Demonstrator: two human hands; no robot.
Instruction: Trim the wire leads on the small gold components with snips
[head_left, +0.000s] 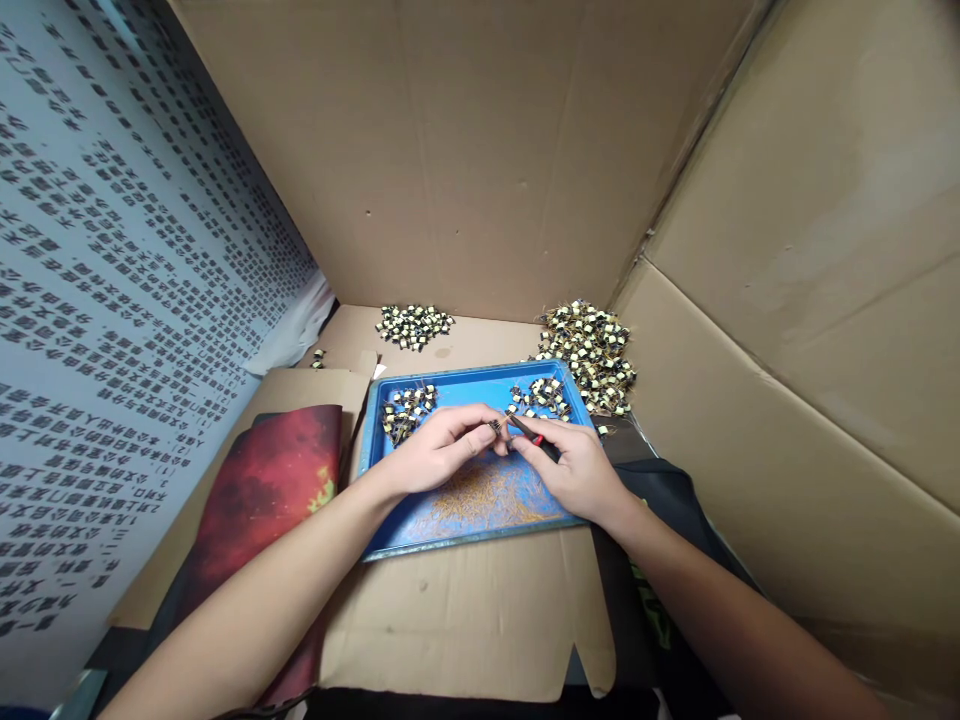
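Head view. Both hands meet over the middle of a blue tray [375, 440]. Left hand [439, 450]: fingers curled, fingertips pinching a small component [495, 426] held just above the tray floor. Right hand [577, 470]: closed around a black-and-red hand tool [534, 437], its tip pointing at the component and touching it or nearly so; contact too small to confirm.

Under and just nearer than the hands: scatter of fine golden wire clippings [480, 500] on the tray. Beyond the left hand, inside the tray: small cluster of components [407, 410]. Beyond the right hand, inside the tray: second cluster [541, 397]. Farther out, off the tray: large heap [592, 355] on the right, smaller heap [413, 326] on the left. Left of the left forearm: red mat [262, 490]. Cardboard walls [480, 150] all round.
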